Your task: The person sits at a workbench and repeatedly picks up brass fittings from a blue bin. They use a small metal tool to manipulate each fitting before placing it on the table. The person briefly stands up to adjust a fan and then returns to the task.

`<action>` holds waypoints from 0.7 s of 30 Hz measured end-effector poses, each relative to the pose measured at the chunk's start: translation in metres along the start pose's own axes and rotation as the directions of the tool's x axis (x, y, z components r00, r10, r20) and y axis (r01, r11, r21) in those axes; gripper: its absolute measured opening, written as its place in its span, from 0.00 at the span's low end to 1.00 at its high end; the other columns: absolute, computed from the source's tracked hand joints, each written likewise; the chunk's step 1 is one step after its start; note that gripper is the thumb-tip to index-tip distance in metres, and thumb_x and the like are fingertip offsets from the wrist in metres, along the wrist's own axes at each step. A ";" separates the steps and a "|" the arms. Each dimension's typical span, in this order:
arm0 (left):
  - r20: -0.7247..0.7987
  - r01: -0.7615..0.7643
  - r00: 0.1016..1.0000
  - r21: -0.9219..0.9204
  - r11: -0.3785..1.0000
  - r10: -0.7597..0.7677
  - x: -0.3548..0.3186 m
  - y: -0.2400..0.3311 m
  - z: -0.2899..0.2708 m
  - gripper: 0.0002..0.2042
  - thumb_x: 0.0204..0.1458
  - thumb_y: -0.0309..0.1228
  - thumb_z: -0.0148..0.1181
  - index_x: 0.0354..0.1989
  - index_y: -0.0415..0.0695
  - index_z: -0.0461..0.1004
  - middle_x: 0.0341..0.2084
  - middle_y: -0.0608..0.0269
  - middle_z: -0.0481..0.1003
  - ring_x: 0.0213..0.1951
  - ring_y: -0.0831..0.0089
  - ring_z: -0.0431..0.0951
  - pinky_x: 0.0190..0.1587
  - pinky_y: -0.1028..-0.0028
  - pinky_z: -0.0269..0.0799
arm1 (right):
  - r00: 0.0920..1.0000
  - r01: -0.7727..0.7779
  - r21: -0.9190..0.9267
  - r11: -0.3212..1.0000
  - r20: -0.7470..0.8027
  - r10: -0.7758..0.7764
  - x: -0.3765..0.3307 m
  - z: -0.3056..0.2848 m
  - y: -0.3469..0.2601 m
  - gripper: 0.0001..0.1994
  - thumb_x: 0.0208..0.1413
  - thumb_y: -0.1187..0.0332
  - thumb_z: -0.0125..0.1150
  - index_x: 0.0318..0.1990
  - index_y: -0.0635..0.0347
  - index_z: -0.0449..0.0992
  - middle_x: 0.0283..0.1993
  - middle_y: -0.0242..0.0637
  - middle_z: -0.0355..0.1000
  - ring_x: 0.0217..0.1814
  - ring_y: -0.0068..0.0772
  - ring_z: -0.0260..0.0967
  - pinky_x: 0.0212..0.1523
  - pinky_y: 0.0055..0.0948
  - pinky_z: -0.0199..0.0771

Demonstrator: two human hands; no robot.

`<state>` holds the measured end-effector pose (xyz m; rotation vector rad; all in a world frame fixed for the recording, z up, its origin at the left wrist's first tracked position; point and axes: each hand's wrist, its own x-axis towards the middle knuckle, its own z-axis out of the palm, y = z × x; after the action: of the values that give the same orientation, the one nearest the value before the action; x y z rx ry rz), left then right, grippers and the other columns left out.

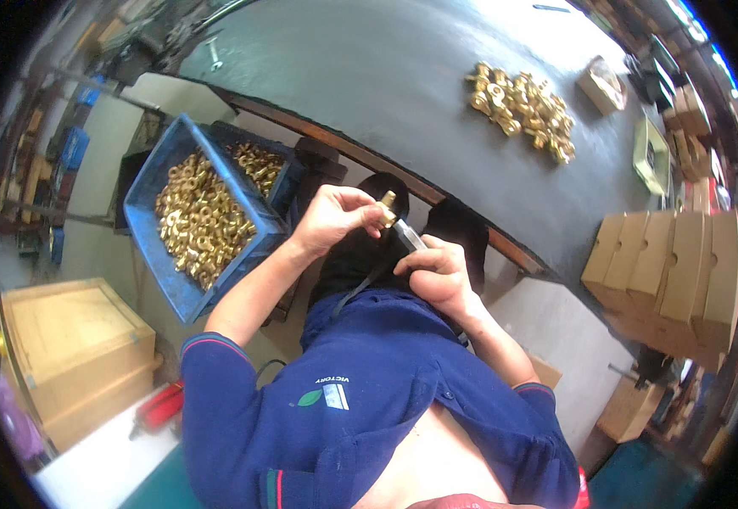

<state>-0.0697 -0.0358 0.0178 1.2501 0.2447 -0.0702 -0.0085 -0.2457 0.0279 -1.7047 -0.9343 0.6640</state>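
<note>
Between the fingertips of my left hand (339,220) is a small brass fitting (388,204), held above my lap. My right hand (438,270) grips a grey metal hand tool (410,236), its narrow end up against the fitting; the exact kind of tool does not show. To the left of my left hand stands a blue bin (144,204) full of brass fittings (204,225). A second bin behind it holds more small brass parts (257,165). A loose pile of brass fittings (522,110) lies on the dark workbench (360,76).
The bench's wooden edge (335,146) runs just beyond my hands. A wrench (214,53) lies at its far left. Cardboard boxes (662,267), a pale green tray (651,157) and a small open box (602,87) are on the right. A wooden box (72,339) stands lower left.
</note>
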 end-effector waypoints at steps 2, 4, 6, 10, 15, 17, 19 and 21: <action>0.036 0.012 0.999 -0.027 1.000 -0.011 0.009 -0.008 0.009 0.07 0.49 0.27 0.59 0.31 0.34 0.75 0.25 0.59 0.76 0.25 0.76 0.76 0.31 0.77 0.73 | 0.999 -0.033 -0.008 0.999 -0.027 0.033 -0.003 -0.002 0.005 0.10 0.31 0.69 0.54 0.26 0.56 0.78 0.21 0.37 0.58 0.23 0.33 0.59 0.24 0.29 0.57; 0.046 -0.001 0.999 0.032 0.999 0.000 0.014 -0.011 0.015 0.07 0.49 0.26 0.59 0.31 0.34 0.75 0.25 0.60 0.76 0.25 0.77 0.75 0.31 0.78 0.73 | 0.997 -0.046 -0.082 0.996 -0.058 0.042 -0.006 -0.001 0.011 0.10 0.31 0.70 0.54 0.26 0.56 0.78 0.21 0.37 0.58 0.23 0.33 0.59 0.24 0.29 0.57; 0.063 -0.009 0.998 0.136 0.991 0.000 0.020 -0.009 0.018 0.06 0.48 0.25 0.59 0.31 0.35 0.75 0.25 0.61 0.76 0.26 0.78 0.74 0.31 0.80 0.72 | 0.997 -0.049 -0.203 0.978 -0.075 0.035 -0.007 -0.003 0.009 0.10 0.31 0.70 0.54 0.26 0.55 0.78 0.20 0.37 0.57 0.23 0.34 0.60 0.24 0.29 0.58; 0.133 0.015 0.990 0.249 0.968 -0.050 0.027 -0.006 0.015 0.05 0.47 0.24 0.60 0.31 0.35 0.75 0.25 0.61 0.76 0.26 0.79 0.74 0.31 0.80 0.71 | 0.998 0.004 -0.013 1.000 -0.070 -0.005 -0.003 -0.005 0.018 0.11 0.32 0.73 0.52 0.26 0.60 0.78 0.17 0.35 0.59 0.17 0.29 0.58 0.18 0.27 0.56; 0.245 -0.028 0.969 0.159 0.987 -0.012 0.043 -0.009 0.015 0.05 0.47 0.22 0.60 0.31 0.34 0.75 0.25 0.61 0.76 0.26 0.79 0.74 0.31 0.80 0.71 | 0.903 -0.275 0.890 0.363 0.110 0.415 0.001 -0.009 0.023 0.13 0.31 0.79 0.42 0.22 0.73 0.75 0.13 0.32 0.62 0.09 0.15 0.48 0.11 0.16 0.46; 0.250 -0.043 0.968 0.198 0.979 -0.008 0.053 -0.002 0.019 0.04 0.47 0.22 0.59 0.30 0.35 0.75 0.24 0.61 0.76 0.25 0.79 0.74 0.29 0.80 0.70 | 0.932 -0.223 0.833 0.506 0.031 0.361 -0.002 -0.012 0.030 0.13 0.31 0.79 0.42 0.23 0.72 0.76 0.14 0.32 0.63 0.10 0.15 0.49 0.11 0.16 0.47; 0.225 -0.077 0.974 0.286 0.955 0.011 0.069 0.010 0.025 0.04 0.47 0.22 0.58 0.29 0.35 0.75 0.24 0.61 0.76 0.24 0.80 0.74 0.29 0.80 0.70 | 0.930 -0.158 0.755 0.636 -0.104 0.354 -0.007 -0.017 0.030 0.14 0.30 0.80 0.41 0.23 0.71 0.76 0.14 0.30 0.63 0.11 0.16 0.50 0.13 0.17 0.48; 0.145 -0.124 0.986 0.286 0.950 0.085 0.103 0.019 0.028 0.07 0.49 0.27 0.56 0.27 0.35 0.75 0.21 0.62 0.75 0.20 0.80 0.72 0.25 0.80 0.69 | 0.918 -0.111 0.758 0.642 -0.170 0.359 -0.016 -0.025 0.035 0.14 0.30 0.80 0.41 0.23 0.71 0.76 0.14 0.30 0.62 0.11 0.16 0.50 0.13 0.17 0.47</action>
<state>0.0381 -0.0476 0.0210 1.5474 0.0535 -0.0996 0.0119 -0.2779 0.0025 -1.1282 -0.1368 0.7849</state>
